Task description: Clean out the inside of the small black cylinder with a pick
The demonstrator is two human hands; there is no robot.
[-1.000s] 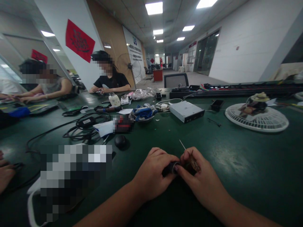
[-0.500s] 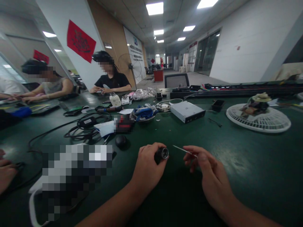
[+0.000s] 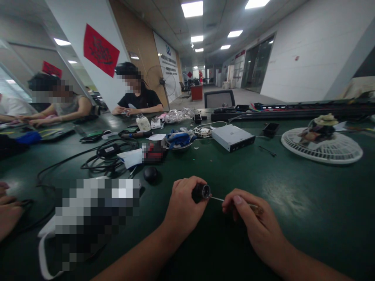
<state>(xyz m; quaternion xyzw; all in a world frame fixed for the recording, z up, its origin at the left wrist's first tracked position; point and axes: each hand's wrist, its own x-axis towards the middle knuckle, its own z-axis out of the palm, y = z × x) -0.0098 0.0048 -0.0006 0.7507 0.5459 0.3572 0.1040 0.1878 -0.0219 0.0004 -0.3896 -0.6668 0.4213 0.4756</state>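
Observation:
My left hand (image 3: 186, 201) is wrapped round a black cylindrical part (image 3: 202, 191), whose round open end faces up and to the right. In my right hand (image 3: 253, 214) is a thin screwdriver (image 3: 217, 199) with a yellowish handle, pinched between thumb and fingers. Its metal shaft points left, and the tip is at the lower right rim of the cylinder; whether it touches cannot be made out. Both hands are just above the dark green table (image 3: 234, 168).
Ahead lie a black mouse (image 3: 150, 174), a bowl with blue cloth (image 3: 180, 138), a silver disc drive (image 3: 233, 137) and a white fan grille (image 3: 322, 150). Black cables (image 3: 108, 156) lie left. A person's hand (image 3: 10, 212) is at the left edge; others sit beyond.
My right hand has turned and lowered the screwdriver, bringing its tip left and down to beside the cylinder's open end. My left hand has barely moved.

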